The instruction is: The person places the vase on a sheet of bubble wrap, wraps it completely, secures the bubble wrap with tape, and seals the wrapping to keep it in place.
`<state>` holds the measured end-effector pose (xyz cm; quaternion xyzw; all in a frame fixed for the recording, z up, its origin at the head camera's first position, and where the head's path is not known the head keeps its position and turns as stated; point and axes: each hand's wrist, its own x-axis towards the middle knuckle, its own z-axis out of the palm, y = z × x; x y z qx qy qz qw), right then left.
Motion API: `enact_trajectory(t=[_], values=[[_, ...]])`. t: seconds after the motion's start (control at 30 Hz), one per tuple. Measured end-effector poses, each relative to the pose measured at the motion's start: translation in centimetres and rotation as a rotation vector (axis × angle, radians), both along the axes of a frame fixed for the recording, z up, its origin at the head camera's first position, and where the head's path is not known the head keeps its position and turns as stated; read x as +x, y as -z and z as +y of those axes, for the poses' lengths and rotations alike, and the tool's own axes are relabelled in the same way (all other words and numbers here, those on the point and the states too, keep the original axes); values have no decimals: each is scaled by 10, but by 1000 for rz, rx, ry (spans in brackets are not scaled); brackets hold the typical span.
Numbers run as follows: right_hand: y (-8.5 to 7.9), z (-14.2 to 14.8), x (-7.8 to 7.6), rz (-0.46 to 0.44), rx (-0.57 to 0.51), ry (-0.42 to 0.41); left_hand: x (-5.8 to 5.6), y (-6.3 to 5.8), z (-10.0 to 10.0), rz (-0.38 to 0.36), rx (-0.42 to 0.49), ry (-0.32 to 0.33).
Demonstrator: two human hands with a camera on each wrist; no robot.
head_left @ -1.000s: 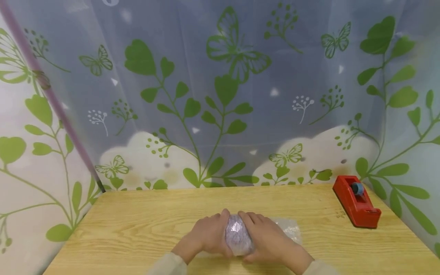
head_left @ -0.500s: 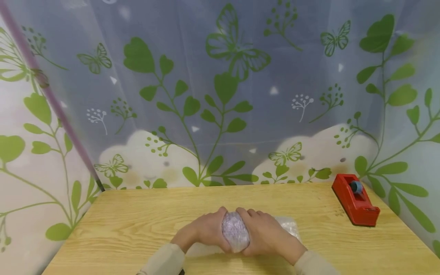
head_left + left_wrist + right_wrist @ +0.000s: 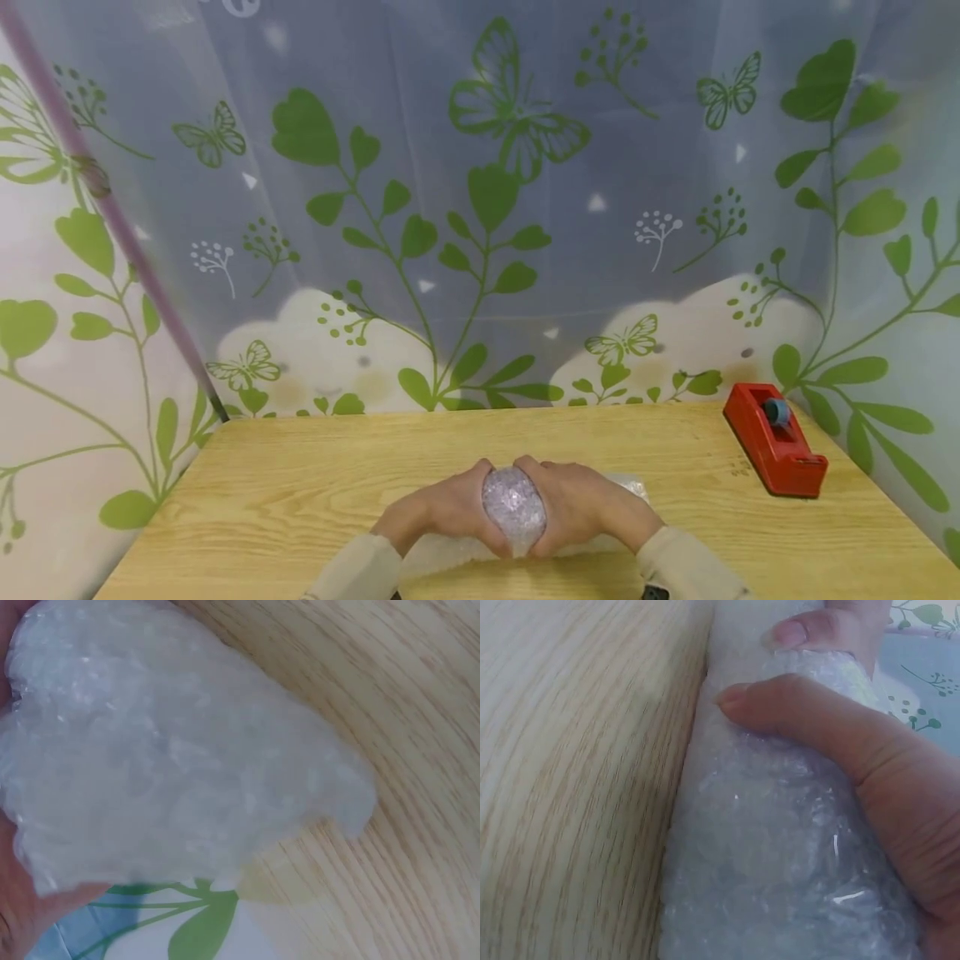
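A rounded bundle in clear bubble wrap (image 3: 513, 506) sits between my two hands near the front of the table. My left hand (image 3: 456, 502) grips its left side, and from the right my right hand (image 3: 573, 502) curls round it. In the right wrist view the right thumb (image 3: 799, 705) presses on the wrap, and the left thumb tip (image 3: 791, 634) lies just beyond. Loose bubble wrap (image 3: 202, 765) spreads out from the bundle in the left wrist view. What the wrap encloses is hidden.
A red tape dispenser (image 3: 780, 446) with a blue roll stands at the right of the wooden table (image 3: 315, 467). Behind the table hangs a leaf-and-butterfly patterned curtain (image 3: 420, 183), with more of it at both sides.
Both hands still hold the bundle but have shifted slightly, and it has turned a little between them. More loose bubble wrap shows below the hands at left and right.
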<state>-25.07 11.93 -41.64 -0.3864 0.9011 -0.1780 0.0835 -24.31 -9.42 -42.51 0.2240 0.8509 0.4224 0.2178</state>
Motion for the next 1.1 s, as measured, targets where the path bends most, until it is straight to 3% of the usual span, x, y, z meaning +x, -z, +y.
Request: enact_trajectory(t=[0.2, 0.33, 0.43, 0.63, 0.77, 0.9, 1.1], values=[[-2, 3, 1, -112, -30, -2, 1, -1, 0, -8, 14, 30], [-4, 4, 1, -145, -34, -6, 2, -2, 0, 49, -39, 40], [-5, 3, 2, -166, -31, -9, 3, -2, 0, 159, -134, 51], [-6, 2, 2, -212, -25, -12, 6, -1, 0, 548, -363, 96], [-8, 2, 2, -222, -4, -13, 13, -1, 1, 730, -479, 114], [-9, 1, 2, -230, 15, -17, 20, -3, 4, 843, -601, 111], [-11, 0, 2, -269, 29, -11, 26, -3, 9, 920, -688, 87]])
